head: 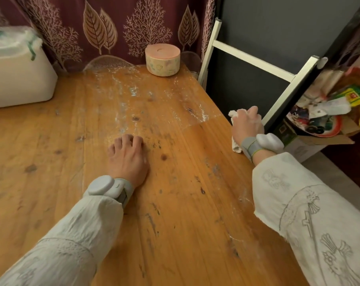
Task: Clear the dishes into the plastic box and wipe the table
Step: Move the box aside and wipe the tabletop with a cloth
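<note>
Wooden desk (pixel 175 203), wipe underway.
I see right hand (pixel 247 124) gripping white cloth (pixel 235 145) at desk edge; left hand (pixel 127 155) rests knuckles-curled, holding nothing.

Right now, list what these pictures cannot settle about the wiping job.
Head view only:
- Cloth: mostly hidden under the right hand; its full shape is unseen.
- Left hand: fingertips curled under on the table, so nothing shows beneath them.
- White plastic box: cut off by the left edge; its contents are hidden by its wall and cover.
- Round container: its printed pattern is too small to read.
</note>
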The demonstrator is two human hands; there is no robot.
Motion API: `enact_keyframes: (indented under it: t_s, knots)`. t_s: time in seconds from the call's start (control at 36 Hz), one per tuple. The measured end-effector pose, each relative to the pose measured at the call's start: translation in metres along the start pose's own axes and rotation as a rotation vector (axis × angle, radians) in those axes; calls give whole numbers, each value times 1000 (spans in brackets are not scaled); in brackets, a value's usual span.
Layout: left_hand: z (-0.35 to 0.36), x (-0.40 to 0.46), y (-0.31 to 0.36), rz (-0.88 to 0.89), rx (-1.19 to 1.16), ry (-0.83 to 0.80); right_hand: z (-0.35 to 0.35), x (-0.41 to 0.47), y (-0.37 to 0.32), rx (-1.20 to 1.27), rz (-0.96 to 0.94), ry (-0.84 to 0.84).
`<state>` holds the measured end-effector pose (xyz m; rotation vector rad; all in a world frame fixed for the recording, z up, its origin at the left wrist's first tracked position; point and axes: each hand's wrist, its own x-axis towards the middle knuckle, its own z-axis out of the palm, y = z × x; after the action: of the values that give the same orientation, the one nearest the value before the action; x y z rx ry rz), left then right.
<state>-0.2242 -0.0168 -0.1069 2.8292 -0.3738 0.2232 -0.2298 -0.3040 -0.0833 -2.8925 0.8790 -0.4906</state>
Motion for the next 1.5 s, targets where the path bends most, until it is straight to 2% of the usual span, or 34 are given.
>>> enact_keyframes:
  t_s: [0.08,0.19,0.31,0.39,0.47,0.53,0.61,0.69,0.81,0.94,1.08,1.17,1.25,1.33,1.42,1.5]
  knots:
    - [-1,-1,0,1,-4,-26,-10,-10,-9,76,-64,42]
    - [-5,-3,-5,17,-60,-62,-26,-37,-41,220,-211,-23]
    - [-13,-7,-12,-26,-339,-84,-27,-84,-75,266,-435,-160]
    - [-24,-19,-28,-7,-482,-16,-23,-127,-104,300,-577,-247]
    - [-31,-30,-59,6,-408,35,-18,-164,-136,254,-787,-215]
    - [-34,-29,-76,-59,-337,84,-18,-172,-150,288,-839,-208]
    - [-40,-27,-108,-217,-130,15,-16,-177,-181,300,-889,-301]
    - [-39,-26,-137,-172,-44,-36,-7,-180,-216,309,-925,-316]
    - [-41,-23,-141,-155,-169,-15,7,-164,-248,320,-877,-342]
    - [-39,-15,-140,-139,-122,-31,29,-131,-281,302,-779,-276]
    - [-37,-6,-133,-146,-22,-53,34,-122,-282,285,-748,-250]
    - [-36,-1,-127,-182,34,-161,33,-118,-260,280,-727,-239]
    - [-36,2,-116,-206,93,-175,29,-99,-219,250,-666,-215]
    - [-37,2,-106,-224,77,-154,22,-60,-167,181,-486,-174]
    - [-33,1,-105,-245,68,-202,19,-32,-126,93,-312,-158]
    - [-34,2,-99,-257,110,-217,9,-29,-119,163,-263,-122]
